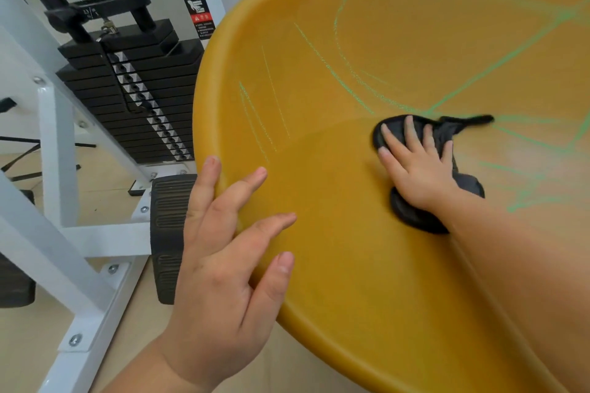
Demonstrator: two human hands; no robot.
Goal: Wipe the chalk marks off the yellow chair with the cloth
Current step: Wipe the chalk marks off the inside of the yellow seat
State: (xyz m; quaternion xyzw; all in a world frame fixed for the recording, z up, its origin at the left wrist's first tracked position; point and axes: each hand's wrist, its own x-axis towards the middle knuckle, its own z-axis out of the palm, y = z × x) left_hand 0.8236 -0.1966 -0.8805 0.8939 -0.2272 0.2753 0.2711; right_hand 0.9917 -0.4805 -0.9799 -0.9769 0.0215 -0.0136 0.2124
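The yellow chair [335, 265] fills the right of the view, its seat shell curving up toward the back. Green chalk marks [498, 64] run across the back and right side of the seat, with fainter lines near the left rim. A dark crumpled cloth [412, 217] lies on the seat's middle. My right hand [418, 169] presses flat on the cloth with fingers spread. My left hand [223, 252] rests on the chair's left rim, fingers straight and spread over the edge.
A white-framed weight machine with a black weight stack [134, 89] stands close to the chair's left. A black ribbed foot pad [169, 233] sits right beside the rim. Light wooden floor [25, 329] lies below.
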